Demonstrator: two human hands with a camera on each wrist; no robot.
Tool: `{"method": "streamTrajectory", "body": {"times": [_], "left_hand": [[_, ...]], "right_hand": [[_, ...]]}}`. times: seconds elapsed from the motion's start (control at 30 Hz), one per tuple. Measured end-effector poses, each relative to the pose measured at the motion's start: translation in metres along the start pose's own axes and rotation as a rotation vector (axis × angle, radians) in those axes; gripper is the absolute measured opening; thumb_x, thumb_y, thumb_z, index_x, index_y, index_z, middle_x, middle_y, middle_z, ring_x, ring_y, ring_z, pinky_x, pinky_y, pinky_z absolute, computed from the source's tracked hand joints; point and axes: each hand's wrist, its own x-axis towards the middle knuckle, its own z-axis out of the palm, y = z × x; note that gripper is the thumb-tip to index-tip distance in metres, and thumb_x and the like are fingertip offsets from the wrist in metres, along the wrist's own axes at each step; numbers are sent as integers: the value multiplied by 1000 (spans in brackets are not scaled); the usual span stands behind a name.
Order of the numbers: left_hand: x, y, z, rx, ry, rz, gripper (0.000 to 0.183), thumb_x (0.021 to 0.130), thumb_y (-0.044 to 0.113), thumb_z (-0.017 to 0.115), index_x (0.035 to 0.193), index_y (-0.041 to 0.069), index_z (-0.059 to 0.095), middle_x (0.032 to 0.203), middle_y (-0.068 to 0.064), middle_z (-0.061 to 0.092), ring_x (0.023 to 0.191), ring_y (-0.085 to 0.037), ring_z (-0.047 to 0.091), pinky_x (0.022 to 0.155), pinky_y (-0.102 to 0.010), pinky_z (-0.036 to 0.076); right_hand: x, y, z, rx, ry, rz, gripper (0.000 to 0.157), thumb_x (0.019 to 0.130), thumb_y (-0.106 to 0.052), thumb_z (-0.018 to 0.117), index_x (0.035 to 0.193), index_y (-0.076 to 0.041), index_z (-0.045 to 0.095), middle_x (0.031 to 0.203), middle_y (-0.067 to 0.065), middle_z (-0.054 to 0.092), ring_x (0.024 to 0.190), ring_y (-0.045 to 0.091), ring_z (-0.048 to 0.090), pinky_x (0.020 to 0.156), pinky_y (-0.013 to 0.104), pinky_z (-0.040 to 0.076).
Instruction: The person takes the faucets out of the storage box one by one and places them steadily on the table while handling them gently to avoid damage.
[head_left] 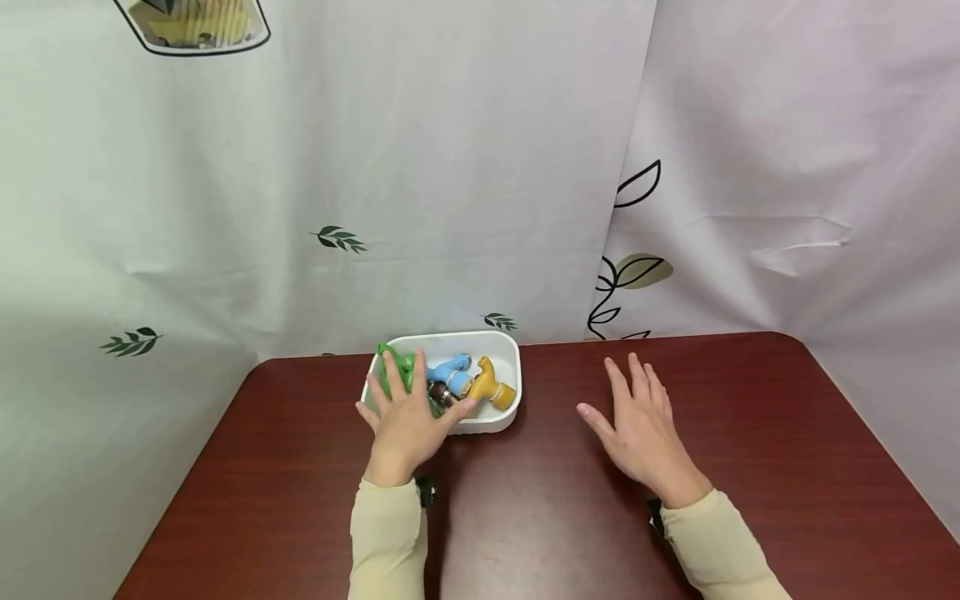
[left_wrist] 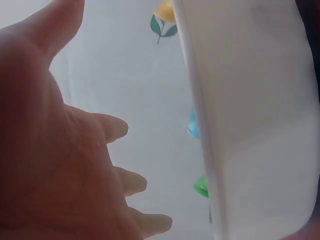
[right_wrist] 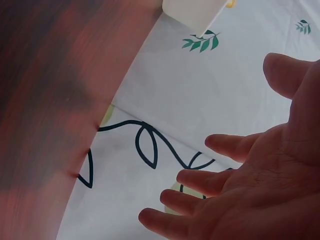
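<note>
White bin (head_left: 486, 425): one, on table (head_left: 525, 517)
Inside: blue piece (head_left: 454, 377), yellow piece (head_left: 490, 386), brown piece (head_left: 441, 393), one each; green piece(s) (head_left: 406, 364), count hidden
Left hand (head_left: 407, 423): fingers spread, empty, near bin
Right hand (head_left: 642, 427): extended, empty, apart

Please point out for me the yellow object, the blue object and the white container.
Yellow object (head_left: 486, 383): head view, on its curved body.
Blue object (head_left: 450, 372): head view, on its middle.
White container (left_wrist: 257, 100): left wrist view, on its outer wall.
</note>
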Motion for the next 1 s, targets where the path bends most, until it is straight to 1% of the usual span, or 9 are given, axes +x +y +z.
{"method": "streamTrajectory", "body": {"times": [0.17, 0.27, 0.37, 0.53, 0.77, 0.87, 1.0], "left_hand": [[2, -10, -6, -20, -44, -42, 113, 85, 75, 58, 163, 18, 1, 163, -22, -21, 144, -56, -18, 105, -79, -7], [4, -17, -8, -39, -58, -65, 114, 84, 76, 58, 163, 19, -3, 163, -19, -25, 144, -54, -21, 104, -78, -9], [5, -22, -10, -47, -58, -73, 115, 85, 76, 58, 163, 18, -4, 162, -20, -26, 143, -54, -23, 104, -79, -9], [7, -27, -12, -47, -60, -81, 113, 86, 74, 57, 162, 17, -5, 162, -22, -25, 143, -55, -22, 104, -80, -7], [8, -34, -12, -68, -80, -86, 115, 86, 75, 56, 162, 17, -8, 160, -23, -28, 143, -55, -21, 103, -80, -5], [8, -37, -11, -73, -92, -95, 117, 86, 75, 57, 162, 16, -9, 159, -24, -29, 143, -55, -20, 104, -80, -3], [8, -43, -9, -86, -107, -103, 118, 86, 74, 58, 161, 15, -12, 158, -26, -30, 143, -56, -20, 105, -79, 0]], "right_hand": [[1, -1, 2, 14, -3, 0, 77, 100, -43, 59, 155, 2, 28, 159, 34, 15, 145, 54, 9, 113, 68, 13], [1, -2, 5, 11, -2, -3, 77, 100, -42, 60, 155, 3, 29, 159, 34, 16, 145, 54, 10, 113, 68, 14], [3, -3, 6, 7, 3, -10, 77, 99, -42, 60, 154, 3, 30, 159, 34, 17, 145, 54, 12, 113, 68, 14], [6, -6, 6, 20, 7, -23, 78, 99, -42, 61, 154, 3, 30, 159, 33, 17, 144, 54, 13, 113, 67, 15], [13, -13, 9, 54, -3, -42, 77, 99, -40, 63, 155, 2, 29, 161, 30, 17, 146, 50, 16, 110, 65, 29], [17, -18, 11, 64, -7, -54, 76, 99, -38, 63, 155, 1, 30, 161, 29, 19, 146, 48, 18, 111, 63, 29], [21, -24, 13, 71, -4, -88, 73, 99, -37, 63, 154, 2, 33, 159, 28, 25, 146, 47, 21, 113, 61, 27]]}}
